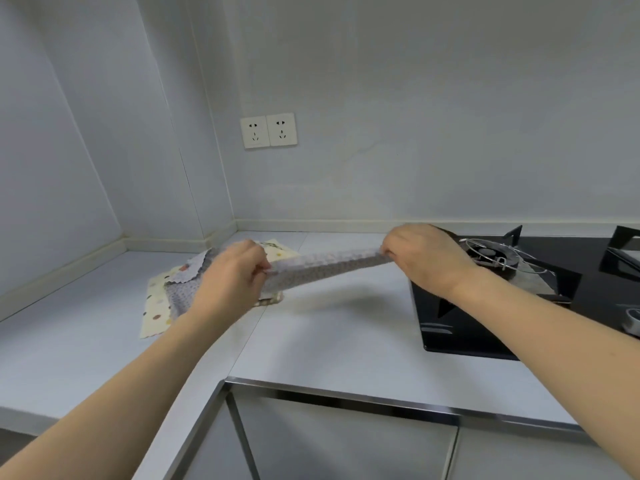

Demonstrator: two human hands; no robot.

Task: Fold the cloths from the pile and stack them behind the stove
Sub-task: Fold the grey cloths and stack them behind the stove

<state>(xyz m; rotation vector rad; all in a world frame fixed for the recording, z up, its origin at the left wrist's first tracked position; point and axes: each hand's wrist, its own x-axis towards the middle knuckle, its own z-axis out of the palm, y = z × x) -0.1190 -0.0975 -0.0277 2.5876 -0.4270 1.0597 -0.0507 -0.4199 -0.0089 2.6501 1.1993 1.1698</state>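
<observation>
A grey dotted cloth (325,268) is stretched flat in the air above the white counter, seen nearly edge-on. My left hand (232,275) pinches its left end and my right hand (426,258) pinches its right end. Behind my left hand lies the pile of cloths (162,299): a cream cloth with coloured dots under grey ones, partly hidden by my hand. The black glass stove (460,327) sits on the right of the counter, its near-left burner partly hidden behind my right hand.
The white counter (329,334) runs into a corner at the back left. A wire ring (498,254) rests on the stove's burner. Twin wall sockets (268,130) sit above the counter. A metal-edged counter front (346,396) lies near me.
</observation>
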